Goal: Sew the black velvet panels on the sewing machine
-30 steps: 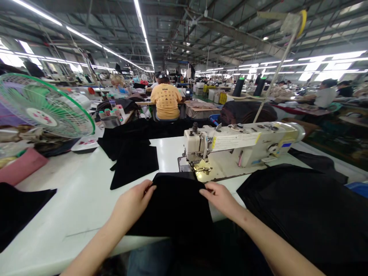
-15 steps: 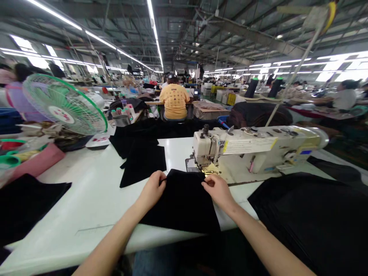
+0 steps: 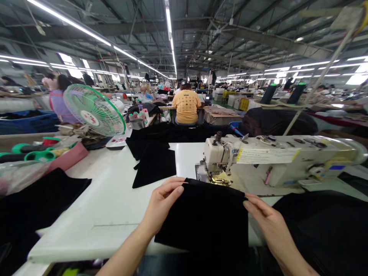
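Observation:
A black fabric panel (image 3: 207,218) hangs between my two hands, its lower part draping over the table's front edge. My left hand (image 3: 165,201) pinches the top left corner between thumb and fingers. At the top right corner, my right hand (image 3: 266,212) grips the cloth the same way. The upper edge looks folded and slopes down to the right. Just behind it stands a white sewing machine (image 3: 258,153), whose presser foot (image 3: 220,181) is close to the fabric but apart from my fingers.
Black cut pieces (image 3: 155,163) lie beyond my left hand, with more black cloth (image 3: 48,199) at the left and a black pile (image 3: 324,226) at the right. A green fan (image 3: 94,109) stands back left. A person in a yellow shirt (image 3: 186,103) sits ahead.
Both hands have come closer to me with the black panel, lifting its top edge off the table. The right hand has moved right, spreading the edge wider. The view has turned left.

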{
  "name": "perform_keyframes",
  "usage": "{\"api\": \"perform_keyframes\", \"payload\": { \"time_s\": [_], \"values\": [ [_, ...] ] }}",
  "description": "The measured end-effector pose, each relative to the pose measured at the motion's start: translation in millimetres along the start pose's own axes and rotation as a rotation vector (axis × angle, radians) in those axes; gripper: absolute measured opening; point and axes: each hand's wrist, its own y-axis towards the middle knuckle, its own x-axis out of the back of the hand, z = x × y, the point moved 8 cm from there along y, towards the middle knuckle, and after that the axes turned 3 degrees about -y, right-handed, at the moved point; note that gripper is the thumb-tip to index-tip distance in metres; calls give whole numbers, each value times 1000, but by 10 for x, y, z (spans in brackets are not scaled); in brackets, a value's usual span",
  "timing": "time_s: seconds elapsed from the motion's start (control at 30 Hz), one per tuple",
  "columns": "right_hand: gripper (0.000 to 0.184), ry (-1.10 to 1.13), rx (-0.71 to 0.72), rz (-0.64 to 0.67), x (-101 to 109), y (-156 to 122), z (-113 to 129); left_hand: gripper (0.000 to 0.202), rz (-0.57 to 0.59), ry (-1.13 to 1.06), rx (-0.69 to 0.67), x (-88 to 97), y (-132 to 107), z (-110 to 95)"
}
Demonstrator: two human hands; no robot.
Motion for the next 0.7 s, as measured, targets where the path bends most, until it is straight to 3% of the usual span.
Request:
{"api": "perform_keyframes", "payload": {
  "time_s": [0.1, 0.23, 0.5, 0.7],
  "values": [
    [41, 87, -92, -26, 27, -14, -37, 16, -81, 48, -33, 19, -18, -64],
    [43, 293, -207, -56, 8, -70, -70, 17, -175, -77, 14, 32, -27, -11],
    [45, 426, -286, -89, -1, -97, -15, 24, -221, -286, 169, -6, -33, 85],
    [46, 430, -305, -90, 17, -114, -12, 24, -222, -288, 164, -22, -21, 61]
  ]
}}
